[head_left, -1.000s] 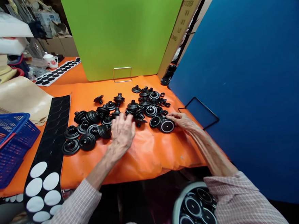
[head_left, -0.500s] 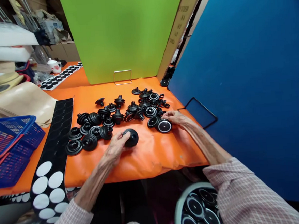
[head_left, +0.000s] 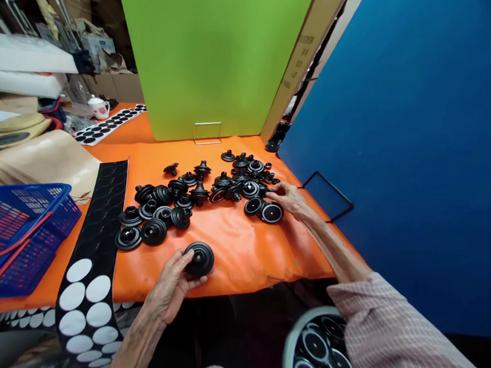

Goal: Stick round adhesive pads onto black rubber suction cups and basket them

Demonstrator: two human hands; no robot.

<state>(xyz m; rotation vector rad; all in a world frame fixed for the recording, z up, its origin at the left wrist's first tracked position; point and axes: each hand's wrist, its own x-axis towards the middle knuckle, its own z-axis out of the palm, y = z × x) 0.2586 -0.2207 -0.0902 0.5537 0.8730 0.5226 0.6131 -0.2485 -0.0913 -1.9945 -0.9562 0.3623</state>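
My left hand (head_left: 168,284) grips a round black stepped disc (head_left: 201,258) by its edge, just above the near part of the orange tabletop (head_left: 234,263). The disc's ringed face, with a small dot at its centre, is turned up toward me. At the right side of the pile, my right hand (head_left: 291,197) has thumb and fingers pinched together; what is between them, if anything, is hidden. Just below its fingertips lie two flat black discs with pale rings, the nearer disc (head_left: 271,212) and the farther disc (head_left: 254,206). Several stepped black parts (head_left: 153,231) lie grouped at the left.
A blue basket (head_left: 43,243) with red handles stands left, beside a black strip with white circles (head_left: 97,287) hanging over the front edge. A green panel (head_left: 220,57) rises behind, a blue panel (head_left: 394,140) at right. Below, a bucket (head_left: 287,343) holds ringed discs.
My left hand has drawn the disc nearer and leftward, turning its ringed face up. My right hand stays by the small parts at the right. The camera view has shifted slightly.
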